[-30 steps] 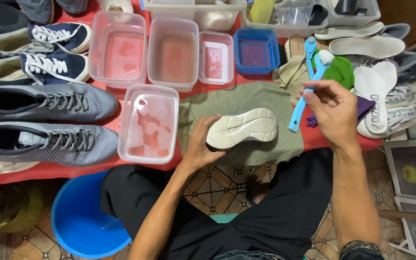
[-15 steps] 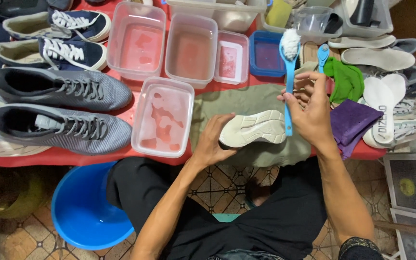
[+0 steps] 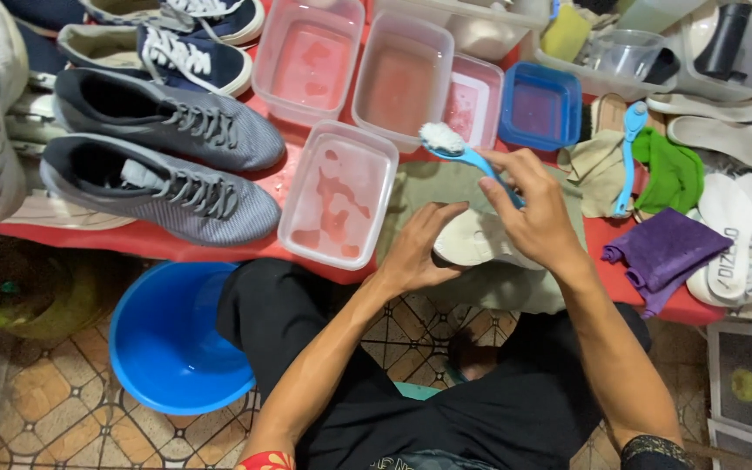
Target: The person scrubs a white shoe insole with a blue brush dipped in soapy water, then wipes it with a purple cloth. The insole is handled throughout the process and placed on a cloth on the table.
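Note:
My right hand [image 3: 533, 211] grips a blue-handled brush [image 3: 456, 150] whose white bristle head hangs over the far rim of a clear plastic tub [image 3: 339, 197] holding a little water. My left hand [image 3: 417, 250] rests on the near end of a white insole [image 3: 478, 241], pressing it onto an olive cloth [image 3: 498, 283] at the front edge of the red-covered table [image 3: 154, 246]. The right hand hides most of the insole.
Grey sneakers [image 3: 167, 157] and navy ones [image 3: 167, 43] lie at the left. More clear tubs [image 3: 402, 78], a blue tub [image 3: 540, 106], a second blue brush [image 3: 630, 148], green [image 3: 670, 174] and purple [image 3: 659, 252] cloths and white insoles [image 3: 737, 222] sit behind and right. A blue basin [image 3: 167, 339] is on the floor.
My right hand has swung the brush leftward, from beside the insole to above the near tub's rim. The left hand stays on the insole. The camera view has moved closer.

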